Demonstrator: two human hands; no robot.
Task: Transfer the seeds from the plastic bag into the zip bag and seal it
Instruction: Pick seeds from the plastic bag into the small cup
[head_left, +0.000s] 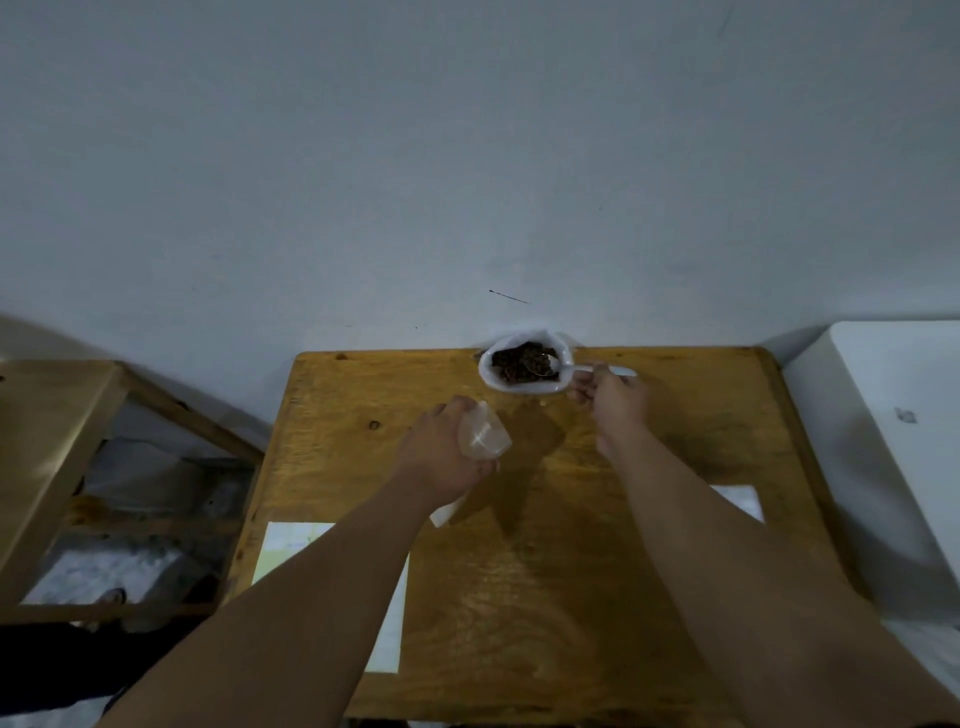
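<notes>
Plastic bag (524, 364) sits at the far edge of the wooden table (519, 571), right of centre, against the wall; mouth rolled open, dark seeds (514, 364) heaped inside. Right hand (613, 402) is just right of the bag, fingers pinched closed on the handle of a clear plastic spoon (571, 368); bowl of the spoon is down among the seeds. Left hand (441, 452) is nearer and left of the bag, fingers curled closed around the zip bag (483, 434), held off the table; cannot tell if its mouth is open, looks empty.

Handling, my read: seeds are small, loose, light; they roll and spill, so level scoops, short carry. Plastic bag is soft film, no stiffness, will slump or tip if the spoon drags its wall; steady it at the rolled rim. Zip bag is thin, slick, floppy; hold just below the zip strip, keep the mouth spread; pinch along the strip to seal.
</notes>
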